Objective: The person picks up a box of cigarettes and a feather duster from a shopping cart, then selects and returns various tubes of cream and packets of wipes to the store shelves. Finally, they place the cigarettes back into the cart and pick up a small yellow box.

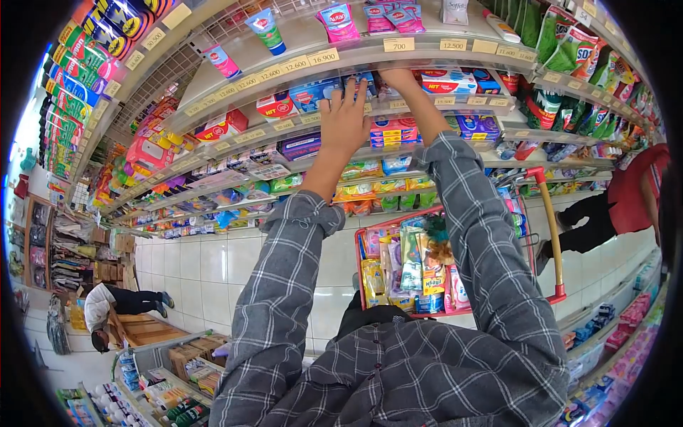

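Both arms reach up to a store shelf (306,126). My left hand (345,117) lies palm down with fingers spread, over the front of blue boxes (313,95); nothing shows in its grasp. To its right, my right hand (400,78) reaches into the same shelf level, its fingers hidden beneath the upper shelf edge. Just right of it are red and white HIT boxes (447,82). Another red and white box (277,106) stands left of the blue ones. Pink and purple boxes (393,133) fill the level below.
A red-rimmed cart (358,274) full of packets stands below my right arm, with a yellow and red handle (548,228). One person in red (637,188) is at the right, another (103,306) at lower left. Price-tagged shelf edges cross above my hands.
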The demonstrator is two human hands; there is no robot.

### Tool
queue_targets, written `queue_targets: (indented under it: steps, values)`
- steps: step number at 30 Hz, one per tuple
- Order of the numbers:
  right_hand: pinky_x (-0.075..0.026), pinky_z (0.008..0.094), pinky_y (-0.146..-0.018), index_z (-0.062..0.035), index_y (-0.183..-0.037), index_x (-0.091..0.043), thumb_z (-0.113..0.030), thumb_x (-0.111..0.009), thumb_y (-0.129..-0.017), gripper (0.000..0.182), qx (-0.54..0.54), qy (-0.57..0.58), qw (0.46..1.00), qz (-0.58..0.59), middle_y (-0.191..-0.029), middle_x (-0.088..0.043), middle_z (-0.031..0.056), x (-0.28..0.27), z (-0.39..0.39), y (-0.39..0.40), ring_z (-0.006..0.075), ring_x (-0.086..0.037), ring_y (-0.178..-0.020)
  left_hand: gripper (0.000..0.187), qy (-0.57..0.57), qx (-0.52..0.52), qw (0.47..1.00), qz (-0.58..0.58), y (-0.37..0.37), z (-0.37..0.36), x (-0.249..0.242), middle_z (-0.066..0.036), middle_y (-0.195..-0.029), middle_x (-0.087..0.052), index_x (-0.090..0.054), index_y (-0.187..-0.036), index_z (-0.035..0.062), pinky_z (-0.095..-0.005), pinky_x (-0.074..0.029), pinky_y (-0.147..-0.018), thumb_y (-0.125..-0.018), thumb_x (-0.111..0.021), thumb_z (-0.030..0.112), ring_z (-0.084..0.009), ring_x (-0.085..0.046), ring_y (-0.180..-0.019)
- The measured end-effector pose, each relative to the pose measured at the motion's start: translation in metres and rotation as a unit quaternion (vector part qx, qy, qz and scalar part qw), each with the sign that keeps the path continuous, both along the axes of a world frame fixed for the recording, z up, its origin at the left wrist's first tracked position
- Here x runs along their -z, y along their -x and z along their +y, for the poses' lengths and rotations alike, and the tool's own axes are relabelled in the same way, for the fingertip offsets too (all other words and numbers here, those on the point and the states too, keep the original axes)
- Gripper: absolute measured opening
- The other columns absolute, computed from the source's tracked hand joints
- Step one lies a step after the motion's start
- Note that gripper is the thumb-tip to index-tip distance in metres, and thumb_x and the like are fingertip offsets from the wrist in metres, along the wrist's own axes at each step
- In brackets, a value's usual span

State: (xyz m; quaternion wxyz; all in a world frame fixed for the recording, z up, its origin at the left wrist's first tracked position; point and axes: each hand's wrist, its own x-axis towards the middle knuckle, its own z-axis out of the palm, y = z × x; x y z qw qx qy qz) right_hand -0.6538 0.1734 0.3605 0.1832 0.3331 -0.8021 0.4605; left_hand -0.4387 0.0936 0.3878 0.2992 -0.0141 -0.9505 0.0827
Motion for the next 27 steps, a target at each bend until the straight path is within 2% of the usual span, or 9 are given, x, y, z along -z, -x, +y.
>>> queue_targets:
  steps: [3, 6, 8, 27]
  values:
    - [-0.040, 0.0449, -0.098, -0.0086, -0.117, -0.060, -0.044, -0.053, -0.083, 0.050, 0.057, -0.186, 0.980, 0.030, -0.124, -0.057, 0.0206, -0.011, -0.019, 0.020, 0.0376, -0.052, -0.116, 0.075, -0.006, -0.005, 1.000, 0.017, 0.001, 0.003, 0.001, -0.009, -0.137, -0.045, -0.041, -0.141, 0.0119, -0.0427, -0.035, -0.085, -0.072, -0.067, 0.024, -0.0272, -0.047, -0.101]
    - [-0.044, 0.0441, -0.093, -0.0091, -0.111, -0.062, -0.042, -0.050, -0.086, 0.043, 0.093, -0.219, 0.963, 0.126, -0.118, -0.061, 0.0173, -0.011, -0.022, 0.021, 0.0349, -0.058, -0.109, 0.074, -0.019, 0.000, 0.999, 0.025, 0.000, 0.004, 0.001, -0.009, -0.137, -0.046, -0.042, -0.141, 0.0118, -0.0426, -0.035, -0.084, -0.072, -0.067, 0.023, -0.0269, -0.047, -0.101]
    - [-0.043, 0.0443, -0.094, -0.0087, -0.112, -0.062, -0.039, -0.047, -0.089, 0.041, 0.093, -0.269, 0.943, 0.174, -0.118, -0.062, 0.0163, -0.010, -0.025, 0.029, 0.0354, -0.057, -0.109, 0.074, -0.025, 0.004, 0.999, 0.026, -0.001, 0.003, 0.002, -0.009, -0.137, -0.046, -0.042, -0.141, 0.0120, -0.0424, -0.035, -0.085, -0.072, -0.067, 0.023, -0.0270, -0.047, -0.101]
    - [-0.040, 0.0449, -0.097, -0.0085, -0.116, -0.060, -0.039, -0.044, -0.090, 0.044, 0.070, -0.222, 0.966, 0.112, -0.121, -0.059, 0.0198, -0.013, -0.016, 0.045, 0.0371, -0.054, -0.114, 0.071, -0.037, -0.021, 0.999, 0.014, -0.004, -0.001, 0.006, -0.008, -0.142, -0.042, -0.040, -0.142, 0.0140, -0.0433, -0.035, -0.089, -0.076, -0.066, 0.023, -0.0274, -0.046, -0.104]
